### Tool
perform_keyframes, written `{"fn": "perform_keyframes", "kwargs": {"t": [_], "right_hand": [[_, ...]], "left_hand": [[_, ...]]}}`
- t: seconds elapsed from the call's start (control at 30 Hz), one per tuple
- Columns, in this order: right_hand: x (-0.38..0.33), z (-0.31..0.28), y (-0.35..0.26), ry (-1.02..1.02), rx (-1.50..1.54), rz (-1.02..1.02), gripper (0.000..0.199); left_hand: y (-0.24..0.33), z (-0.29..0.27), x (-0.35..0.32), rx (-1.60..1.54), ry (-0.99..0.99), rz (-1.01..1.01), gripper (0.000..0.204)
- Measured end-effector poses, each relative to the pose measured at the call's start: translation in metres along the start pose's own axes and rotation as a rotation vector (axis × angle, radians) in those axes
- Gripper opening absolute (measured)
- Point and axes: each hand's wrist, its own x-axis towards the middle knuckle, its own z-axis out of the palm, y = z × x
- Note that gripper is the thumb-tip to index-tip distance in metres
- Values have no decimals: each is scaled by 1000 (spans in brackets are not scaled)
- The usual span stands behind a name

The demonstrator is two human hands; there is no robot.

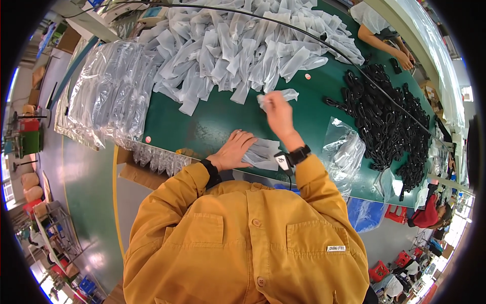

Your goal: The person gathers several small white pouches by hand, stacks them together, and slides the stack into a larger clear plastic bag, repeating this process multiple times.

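My left hand [234, 150] lies with its fingers stretched out on a small stack of frosted plastic sleeves [264, 153] by the near table edge. Farther forward and to the right, my right hand [279, 115] is raised over the green table [212, 126]. Its fingers are closed on a frosted plastic bag [290, 95], one end of which sticks out to the right; the fingertips are slightly blurred. What the bag contains cannot be made out. A dark band sits on each wrist, and a small white device [283, 161] hangs by the right one.
A large heap of frosted bags [223, 50] covers the far side. Clear-wrapped bundles [109, 91] lie left; a pile of black coiled cables [379, 111] and a clear bag [347, 147] lie right. Another person's arm [379, 46] rests far right. A black cord [283, 23] crosses above.
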Motion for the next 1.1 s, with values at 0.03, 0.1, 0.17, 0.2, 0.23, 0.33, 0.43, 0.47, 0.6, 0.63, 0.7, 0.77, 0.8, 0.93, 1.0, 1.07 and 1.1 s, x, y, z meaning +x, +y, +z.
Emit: {"fn": "perform_keyframes", "kwargs": {"t": [0.03,0.1,0.17,0.2,0.23,0.33,0.43,0.47,0.6,0.63,0.7,0.77,0.8,0.93,1.0,1.07,1.1], "right_hand": [[-5,-8,3,-1,1,-2,20],[-19,-22,13,87,454,434,14],[-48,-19,36,96,603,550,14],[-60,-15,41,96,760,665,13],[-72,-13,46,102,763,670,13],[-87,-15,38,106,692,582,12],[-89,-23,27,-57,287,397,17],[-89,-26,23,-143,83,301,20],[-92,-23,27,-157,46,159,24],[-92,-24,29,-149,43,165,24],[-93,-31,34,-222,-71,97,23],[-92,-33,31,-253,-130,67,22],[-92,-34,25,-228,-182,62,25],[-85,-41,-26,-211,-303,13,55],[-86,-35,-36,-227,-343,-9,74],[-91,-24,-25,-412,-410,80,108],[-94,-21,-22,-392,-432,113,108]], "left_hand": [[0,-2,0,-13,-13,-12,83],[-2,-3,0,-25,-8,-22,84],[-4,-2,4,-53,-6,-32,86],[-5,-2,3,-54,-13,-32,86],[-6,-2,2,-54,-14,-27,86],[-6,-5,6,-58,-27,-9,86],[-4,-11,12,55,68,45,84],[-2,-16,16,52,57,54,84],[-1,-29,28,110,21,31,82],[-6,-29,32,95,1,44,81],[-13,-27,38,64,-37,68,78],[-23,-20,37,7,-57,75,79],[-28,-15,36,-48,-72,73,80],[-36,-9,36,-109,-104,65,85],[-37,-3,46,-123,-128,100,87],[-46,-1,52,-195,-59,178,88],[-48,1,54,-241,-27,216,89]]}}
